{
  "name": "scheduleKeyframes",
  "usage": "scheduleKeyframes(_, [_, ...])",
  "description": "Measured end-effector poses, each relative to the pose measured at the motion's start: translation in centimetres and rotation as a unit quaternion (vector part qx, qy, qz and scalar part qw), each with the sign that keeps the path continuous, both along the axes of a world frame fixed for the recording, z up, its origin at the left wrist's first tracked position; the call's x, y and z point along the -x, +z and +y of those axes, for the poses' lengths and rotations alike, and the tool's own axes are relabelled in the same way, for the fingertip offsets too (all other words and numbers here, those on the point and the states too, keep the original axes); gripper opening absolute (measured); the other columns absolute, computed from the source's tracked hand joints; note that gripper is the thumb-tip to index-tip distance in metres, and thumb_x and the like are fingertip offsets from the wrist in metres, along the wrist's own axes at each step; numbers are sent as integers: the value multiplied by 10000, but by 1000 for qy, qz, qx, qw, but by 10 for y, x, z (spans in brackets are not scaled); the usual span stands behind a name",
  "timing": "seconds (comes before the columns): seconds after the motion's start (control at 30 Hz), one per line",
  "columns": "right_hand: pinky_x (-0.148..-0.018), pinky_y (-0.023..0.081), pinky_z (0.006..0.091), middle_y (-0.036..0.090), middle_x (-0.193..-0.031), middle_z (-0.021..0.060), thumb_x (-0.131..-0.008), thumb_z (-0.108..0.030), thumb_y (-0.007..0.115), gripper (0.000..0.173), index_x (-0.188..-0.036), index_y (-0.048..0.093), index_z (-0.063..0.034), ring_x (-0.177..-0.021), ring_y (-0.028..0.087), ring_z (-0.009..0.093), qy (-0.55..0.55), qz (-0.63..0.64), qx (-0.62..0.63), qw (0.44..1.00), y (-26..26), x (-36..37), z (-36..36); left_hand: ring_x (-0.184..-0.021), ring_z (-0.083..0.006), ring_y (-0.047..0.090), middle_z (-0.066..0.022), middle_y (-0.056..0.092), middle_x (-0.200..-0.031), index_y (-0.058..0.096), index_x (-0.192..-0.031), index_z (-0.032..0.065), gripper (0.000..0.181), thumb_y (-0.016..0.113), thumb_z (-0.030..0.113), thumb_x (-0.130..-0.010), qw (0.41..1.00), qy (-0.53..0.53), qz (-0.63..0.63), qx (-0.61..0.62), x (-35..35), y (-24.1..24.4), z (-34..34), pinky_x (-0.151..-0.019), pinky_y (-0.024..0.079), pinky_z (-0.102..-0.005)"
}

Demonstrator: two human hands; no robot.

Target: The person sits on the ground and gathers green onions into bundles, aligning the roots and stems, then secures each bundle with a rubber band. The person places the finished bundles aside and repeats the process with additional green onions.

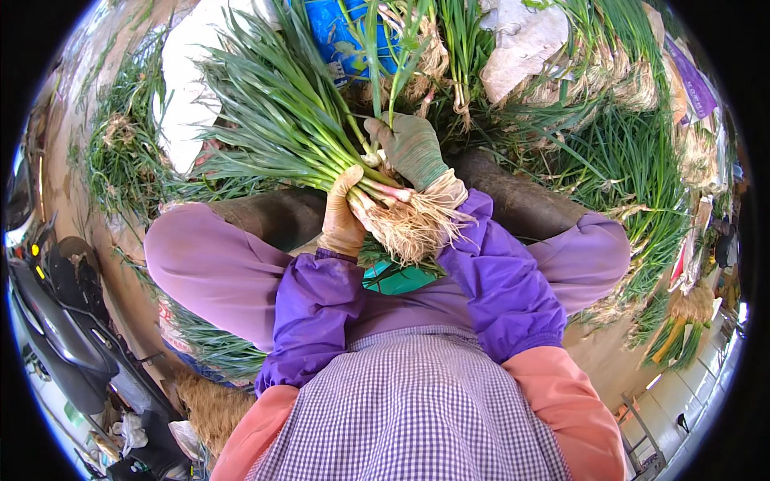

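Observation:
My left hand point(343, 216), in a pale, soiled glove, grips a thick bunch of green garlic plants point(301, 144) near the base of the stems. The leaves fan out to the upper left, and the pale roots point(409, 231) hang to the lower right over my lap. Just right of the bunch, my right hand point(412, 147), in a green and cream glove, is closed around a thin green stalk point(394, 90) that points up. Its fingertips are beside a small whitish bulb point(372, 160) against the bunch. The palm side of my right hand is hidden.
Loose green plants lie in a large heap point(625, 150) at the right and a smaller one point(129, 150) at the left. A white sack point(186, 90) and blue plastic point(337, 36) are ahead. A motor scooter point(66, 337) stands at the far left, near brown fur point(213, 406).

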State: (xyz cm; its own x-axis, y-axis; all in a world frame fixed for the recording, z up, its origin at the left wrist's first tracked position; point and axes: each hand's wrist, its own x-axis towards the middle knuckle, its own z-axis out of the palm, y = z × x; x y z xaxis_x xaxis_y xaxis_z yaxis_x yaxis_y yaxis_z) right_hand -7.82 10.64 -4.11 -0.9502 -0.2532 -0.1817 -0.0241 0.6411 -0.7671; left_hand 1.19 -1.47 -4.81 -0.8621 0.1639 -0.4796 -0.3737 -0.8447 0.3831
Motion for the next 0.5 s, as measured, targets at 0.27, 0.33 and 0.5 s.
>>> scheduleKeyframes(0.27, [-651,484,448,633,-739,205,-877,-421,518,424,-820,647,-21,-739,622,372,-107,-96,-61,988,-57,12,33,-1046,-342,577,-159,595,-1080,528,-1127,-5,462,567,351,-836,999,-2,42,13,2,14,6,-815,512,-406])
scheduleKeyframes(0.33, [-686,498,432,648,-807,214,-873,-384,524,405,-787,693,-25,-768,628,379,127,-70,-188,971,-72,10,46,-1097,-294,537,-134,549,-1162,527,-1107,23,375,573,285,-842,992,65,60,-89,3,18,5,-862,487,-569])
scheduleKeyframes(0.5, [-684,509,401,681,-917,86,-750,-263,689,264,-933,676,-74,-773,653,231,397,-151,-269,865,-50,71,66,-941,-193,564,-54,542,-1054,260,-1386,-18,718,606,301,-844,956,101,138,-237,13,11,-7,-890,480,-421])
